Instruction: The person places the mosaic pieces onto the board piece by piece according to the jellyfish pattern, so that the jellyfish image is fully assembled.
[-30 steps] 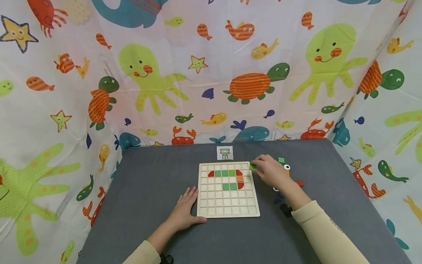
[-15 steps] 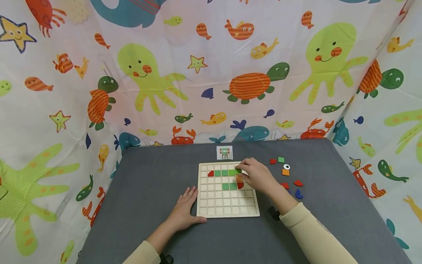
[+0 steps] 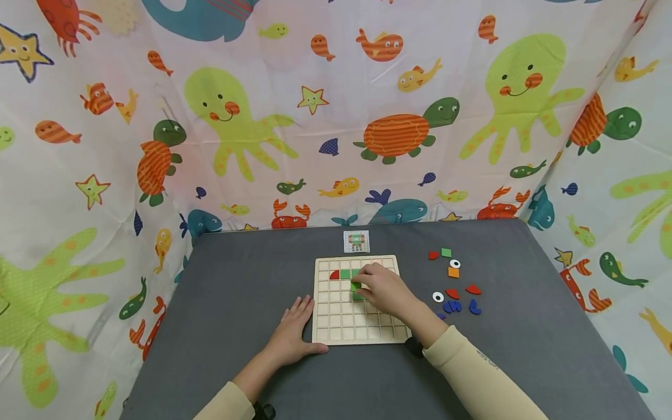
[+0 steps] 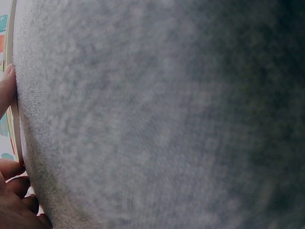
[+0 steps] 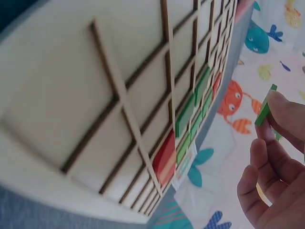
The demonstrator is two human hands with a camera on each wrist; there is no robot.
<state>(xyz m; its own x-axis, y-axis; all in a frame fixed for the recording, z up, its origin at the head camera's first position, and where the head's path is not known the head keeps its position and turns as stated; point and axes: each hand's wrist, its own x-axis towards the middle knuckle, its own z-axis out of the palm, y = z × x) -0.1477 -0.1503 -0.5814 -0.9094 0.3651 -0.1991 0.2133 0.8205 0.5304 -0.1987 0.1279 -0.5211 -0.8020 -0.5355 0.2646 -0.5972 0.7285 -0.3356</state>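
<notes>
My right hand (image 3: 385,290) is over the upper middle of a wooden grid board (image 3: 336,326), pinching a green square tile (image 5: 266,106) between thumb and fingertips. In the right wrist view the tile is held up, apart from the board. A red rounded piece (image 3: 334,275) and green squares (image 3: 345,273) lie in the board's upper cells; the hand hides other pieces there in the head view. My left hand (image 3: 295,329) rests against the board's left side, fingers extended, thumb (image 4: 6,89) by the near corner.
A small picture card (image 3: 356,241) lies behind the board. Right of it on the grey table (image 3: 236,291) are loose pieces: a green square (image 3: 446,252), an orange square (image 3: 454,272), white rings (image 3: 438,297), red pieces (image 3: 473,289) and blue pieces (image 3: 475,307). A patterned curtain (image 3: 315,146) stands behind.
My right hand has carried the green tile leftward from the board's right edge to over its upper middle. The loose pieces at right have come into view. My left hand has stayed put.
</notes>
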